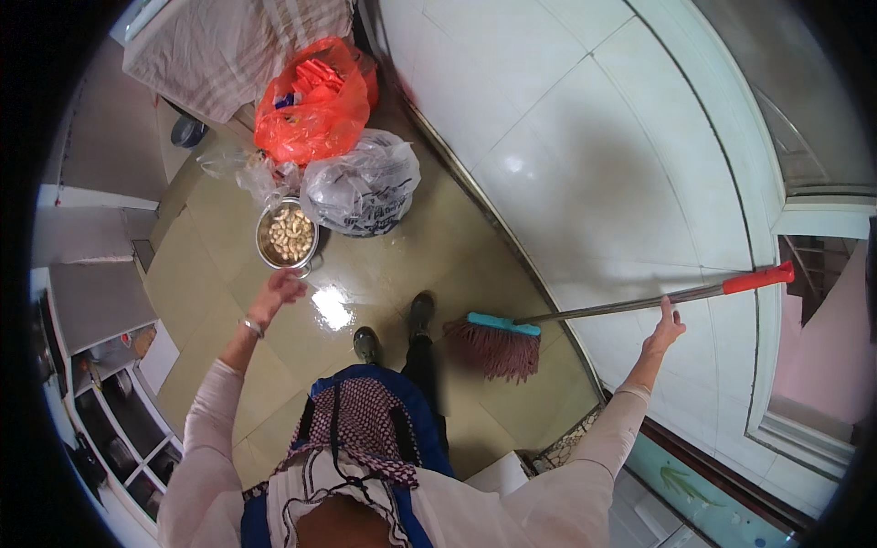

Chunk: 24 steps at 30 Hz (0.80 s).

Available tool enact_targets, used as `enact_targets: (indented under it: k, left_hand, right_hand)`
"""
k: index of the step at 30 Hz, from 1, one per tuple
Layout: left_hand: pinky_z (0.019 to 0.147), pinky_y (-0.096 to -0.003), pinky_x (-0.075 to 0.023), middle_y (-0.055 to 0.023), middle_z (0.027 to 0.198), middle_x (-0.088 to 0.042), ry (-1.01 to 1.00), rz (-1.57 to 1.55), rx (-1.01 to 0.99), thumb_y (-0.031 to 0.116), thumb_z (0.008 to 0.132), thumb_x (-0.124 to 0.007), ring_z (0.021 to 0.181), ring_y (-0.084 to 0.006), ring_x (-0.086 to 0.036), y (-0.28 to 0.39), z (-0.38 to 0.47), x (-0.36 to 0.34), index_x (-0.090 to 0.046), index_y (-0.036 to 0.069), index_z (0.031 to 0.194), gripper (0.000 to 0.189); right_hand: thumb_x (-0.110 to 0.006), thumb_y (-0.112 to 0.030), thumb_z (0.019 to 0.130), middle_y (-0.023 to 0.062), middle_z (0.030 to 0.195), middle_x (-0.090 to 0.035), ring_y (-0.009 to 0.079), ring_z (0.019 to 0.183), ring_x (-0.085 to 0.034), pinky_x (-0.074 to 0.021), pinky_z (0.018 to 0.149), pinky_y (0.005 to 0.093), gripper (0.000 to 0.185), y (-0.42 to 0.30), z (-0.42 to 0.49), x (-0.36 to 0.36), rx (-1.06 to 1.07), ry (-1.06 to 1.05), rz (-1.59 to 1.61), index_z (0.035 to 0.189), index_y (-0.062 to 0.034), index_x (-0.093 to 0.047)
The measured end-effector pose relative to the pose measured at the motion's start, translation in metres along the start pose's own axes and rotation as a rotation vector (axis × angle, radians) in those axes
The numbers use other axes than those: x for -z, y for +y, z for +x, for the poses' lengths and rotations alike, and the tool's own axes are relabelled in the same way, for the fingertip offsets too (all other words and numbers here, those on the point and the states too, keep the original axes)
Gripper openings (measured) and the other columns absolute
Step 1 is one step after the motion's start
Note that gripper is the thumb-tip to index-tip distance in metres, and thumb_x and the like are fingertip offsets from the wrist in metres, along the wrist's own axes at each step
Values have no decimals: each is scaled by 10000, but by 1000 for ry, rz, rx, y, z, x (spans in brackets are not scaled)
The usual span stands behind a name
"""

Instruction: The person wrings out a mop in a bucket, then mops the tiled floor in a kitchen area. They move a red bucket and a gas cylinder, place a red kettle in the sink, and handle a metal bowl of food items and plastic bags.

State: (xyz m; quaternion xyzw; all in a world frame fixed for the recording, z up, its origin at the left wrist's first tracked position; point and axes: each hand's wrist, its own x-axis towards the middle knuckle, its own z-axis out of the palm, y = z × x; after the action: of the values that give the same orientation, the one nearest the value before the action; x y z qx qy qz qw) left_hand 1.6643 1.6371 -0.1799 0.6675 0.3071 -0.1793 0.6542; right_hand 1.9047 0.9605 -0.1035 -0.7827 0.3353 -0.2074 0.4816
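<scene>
My left hand (279, 296) is stretched out just below a round metal pot (259, 241), fingers partly bent; whether it touches the pot's loop handle I cannot tell. Pale, lumpy pieces of food (291, 235) fill the pot. On the right, my right hand (664, 330) reaches up beside the metal pole of a mop-like broom (616, 307), one finger extended at the pole; whether it touches is unclear. The broom has a red grip (757, 279) and a turquoise head (503, 323) with brown-red strands hanging over the floor. Its pole leans across the tiled wall.
A red plastic bag (312, 127) and a clear, printed plastic bag (361, 183) stand on the tiled floor (253, 322) behind the pot. Open shelves (130, 438) line the left side. A white tiled wall (569, 171) rises at the right, with a window frame (767, 411) beyond.
</scene>
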Motion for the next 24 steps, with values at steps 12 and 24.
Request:
enact_targets:
  k: [12,24]
  left_hand:
    - [965,-397,-320,-119,1236,-437,-607,30,-813,308,673,-745,1149,-237,-414,302,-3,-241,-246,80,1336,861]
    - [340,-291,-312,-36,430,-449,-714,-416,-842,249,720,-660,344,-184,-439,380,-69,-251,-348,89,478,426]
  right_hand:
    - [-644,-219,726,78,598,-504,148,525,-489,-400,495,338,237,51,-129,-106,267,-654,-318,659,-27,-521]
    - [-672,-118,641,180,600,-467,288,507,-441,-386,493,340,229,-26,-189,-125,502,-1828,21,666,3,-479]
